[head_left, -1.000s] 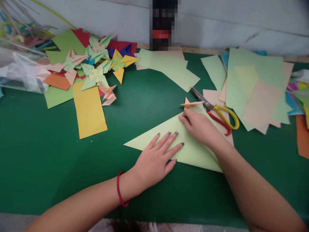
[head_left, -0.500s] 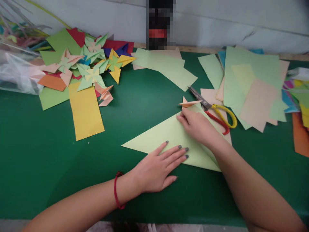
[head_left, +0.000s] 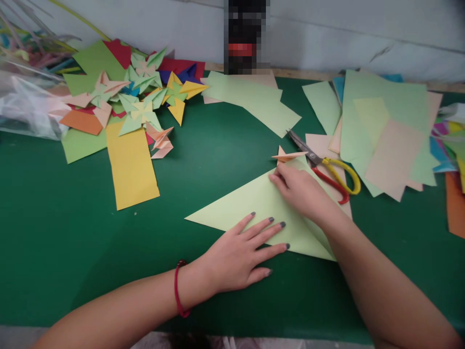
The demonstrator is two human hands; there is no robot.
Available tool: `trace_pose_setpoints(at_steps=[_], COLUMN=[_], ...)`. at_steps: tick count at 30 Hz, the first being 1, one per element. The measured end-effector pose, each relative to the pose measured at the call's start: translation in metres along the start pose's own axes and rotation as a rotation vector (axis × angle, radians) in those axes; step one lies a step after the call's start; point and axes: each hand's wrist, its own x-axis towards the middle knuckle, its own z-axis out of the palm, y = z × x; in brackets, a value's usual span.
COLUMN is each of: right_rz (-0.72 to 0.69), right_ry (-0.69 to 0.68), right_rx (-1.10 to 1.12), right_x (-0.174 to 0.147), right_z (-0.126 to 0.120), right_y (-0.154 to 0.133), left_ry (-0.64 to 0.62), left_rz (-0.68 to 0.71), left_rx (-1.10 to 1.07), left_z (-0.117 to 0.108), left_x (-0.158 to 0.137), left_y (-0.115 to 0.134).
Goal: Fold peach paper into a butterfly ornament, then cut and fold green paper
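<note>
Paper (head_left: 250,198), pale green, folded triangular, spans centre. Left hand (head_left: 238,257): fingers spread near its lower edge; press evenly. Right hand (head_left: 301,189): curled at far edge (pinching or pressing, can't tell); align before creasing, clear of scissors (head_left: 313,156).

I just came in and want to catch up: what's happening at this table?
A person is handling a folded pale green sheet on the green table. The left hand lies spread across its near edge; the right hand has its fingers bent at the far edge. Scissors lie just beyond the right hand. Farther back on the left are folded paper shapes, with a yellow sheet beside them.
</note>
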Motion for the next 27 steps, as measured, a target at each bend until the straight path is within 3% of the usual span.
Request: trace_pose_setpoints(at_steps=[27], right_rz=[-0.006], right_ry=[-0.011], right_rx=[-0.047], right_x=[0.0], right_z=[-0.002], right_y=[-0.005], left_ry=[0.049], left_rz=[-0.029], left_rx=[0.027], left_z=[0.009], left_x=[0.002], left_y=[0.01])
